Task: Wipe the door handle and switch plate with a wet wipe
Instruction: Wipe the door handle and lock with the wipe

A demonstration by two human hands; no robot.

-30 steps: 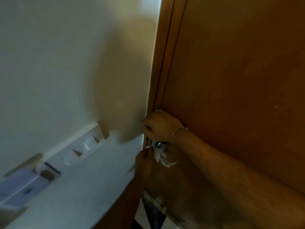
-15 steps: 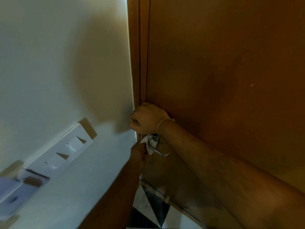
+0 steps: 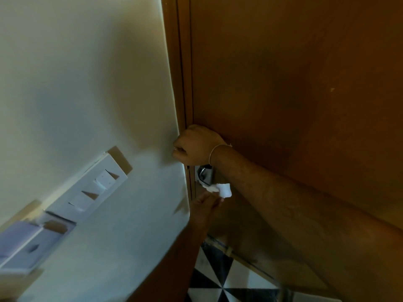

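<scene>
Brown wood is filling the right of the head view: a door point(image 3: 294, 83) and its frame, with a pale wall point(image 3: 76, 73) to the left. Low on the door's edge, a metal door handle point(image 3: 204, 174) is being partly hidden by the right hand point(image 3: 197, 147), which is being held above it as a closed fist at the edge of the door; whether anything is being gripped inside that fist cannot be told. Just beneath the handle, a crumpled white wet wipe point(image 3: 221, 189) is being pinched by the fingertips of the left hand point(image 3: 207, 203), reaching up from below. The wipe is being held against or just under the handle's lower end; actual contact cannot be confirmed.

A white switch plate point(image 3: 87, 190) is being shown on the wall, well apart from both hands, with nothing touching it. A tiled floor point(image 3: 218, 280) in black and white is being glimpsed below the arms.

As a judgement, the handle stage is being worked on now, while the switch plate is being left for afterwards, so roughly the first half is in hand.
</scene>
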